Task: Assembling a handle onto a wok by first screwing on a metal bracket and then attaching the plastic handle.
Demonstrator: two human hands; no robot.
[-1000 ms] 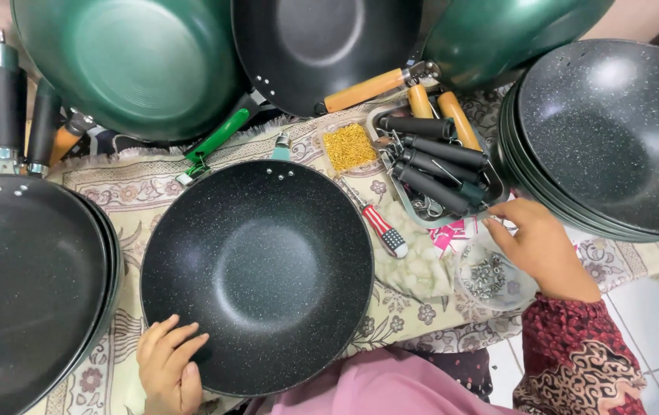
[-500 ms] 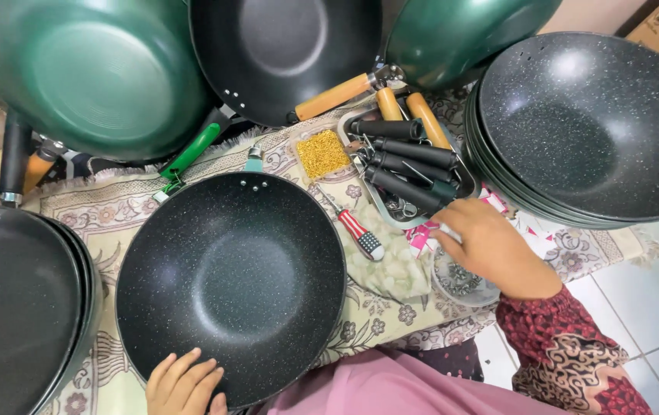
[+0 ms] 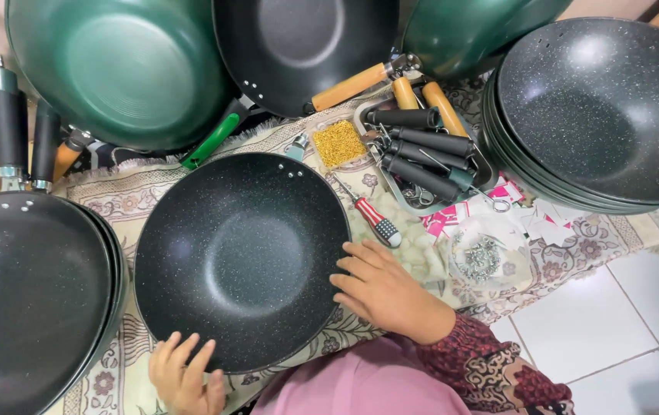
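Fingers (image 3: 356, 265) of the right hand (image 3: 387, 292) are spread flat against the right rim of the speckled wok (image 3: 241, 257), while those of the left hand (image 3: 183, 373) are spread on its near rim; nothing is pinched. Centred on the patterned cloth (image 3: 152, 192), the wok is flanked by a stack of black woks (image 3: 598, 107) at right and a green wok (image 3: 122, 69) behind. Beside the right hand are seen a tray of handles (image 3: 421, 154), a bag of screws (image 3: 483, 257) and a red screwdriver (image 3: 375, 223).

Stacked pans (image 3: 29, 300) and handle tray (image 3: 429, 157) crowd the wok (image 3: 241, 257); tiled floor (image 3: 621, 338) open.
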